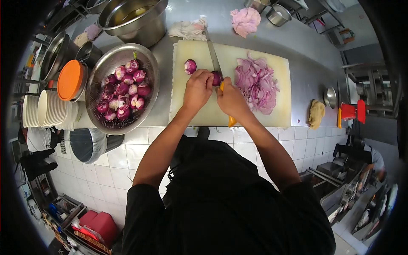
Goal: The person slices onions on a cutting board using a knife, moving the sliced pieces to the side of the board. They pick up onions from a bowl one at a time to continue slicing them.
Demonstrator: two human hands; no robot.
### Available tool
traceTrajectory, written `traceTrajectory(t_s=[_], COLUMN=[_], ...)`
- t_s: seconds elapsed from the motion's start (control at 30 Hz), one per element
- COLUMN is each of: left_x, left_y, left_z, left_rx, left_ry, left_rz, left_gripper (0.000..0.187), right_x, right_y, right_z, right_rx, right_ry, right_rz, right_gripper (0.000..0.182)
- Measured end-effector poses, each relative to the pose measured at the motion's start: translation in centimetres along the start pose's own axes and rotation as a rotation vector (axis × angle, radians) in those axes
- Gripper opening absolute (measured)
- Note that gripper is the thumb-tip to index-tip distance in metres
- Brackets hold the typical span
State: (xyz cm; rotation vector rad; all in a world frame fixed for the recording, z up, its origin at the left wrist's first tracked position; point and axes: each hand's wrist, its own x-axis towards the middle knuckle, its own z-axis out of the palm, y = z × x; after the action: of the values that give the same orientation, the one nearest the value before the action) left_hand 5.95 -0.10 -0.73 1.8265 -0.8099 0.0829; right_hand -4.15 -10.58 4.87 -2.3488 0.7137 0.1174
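Note:
On the white cutting board [263,121], my left hand [198,88] grips a red onion [216,78], its fingers bent around the onion's left side. My right hand [231,100] is closed on the yellow handle of a knife [212,51], whose long blade points away from me along the onion's right side. How deep the edge sits in the onion is hidden. Another peeled red onion [190,66] lies at the board's upper left. Sliced onion [256,83] is piled on the right half.
A perforated metal bowl [152,80] of peeled onions stands left of the board, below a large steel pot [159,25]. Cloths [245,22] lie beyond and right of the board. White containers [51,110] are stacked far left. A person [374,158] is at the far right.

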Motion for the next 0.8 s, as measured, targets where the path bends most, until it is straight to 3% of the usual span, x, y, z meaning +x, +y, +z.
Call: traceTrajectory(t_s=[0.17, 0.37, 0.57, 0.77, 0.8], left_x=[0.2, -0.1, 0.1, 0.0, 0.1], left_y=[0.0, 0.0, 0.1, 0.2, 0.0], left_z=[0.0, 0.0, -0.1, 0.0, -0.1], left_rx=[0.023, 0.019, 0.015, 0.003, 0.010], left_ry=[-0.003, -0.009, 0.000, 0.000, -0.001], left_rz=[-0.003, -0.004, 0.008, 0.002, 0.013], left_gripper=[0.009, 0.008, 0.007, 0.008, 0.008], right_x=[-0.9, -0.1, -1.6, -0.3, 0.1], right_y=[-3.3, 2.6, -4.7, 0.4, 0.1], right_z=[-5.8, 2.4, -6.6, 1.5, 1.3], right_rx=[0.163, -0.160, 0.176, -0.076, -0.040], right_ry=[-0.264, 0.151, -0.277, 0.077, 0.044], right_rz=[0.202, -0.168, 0.237, -0.066, -0.043], right_gripper=[0.031, 0.032, 0.031, 0.030, 0.032])
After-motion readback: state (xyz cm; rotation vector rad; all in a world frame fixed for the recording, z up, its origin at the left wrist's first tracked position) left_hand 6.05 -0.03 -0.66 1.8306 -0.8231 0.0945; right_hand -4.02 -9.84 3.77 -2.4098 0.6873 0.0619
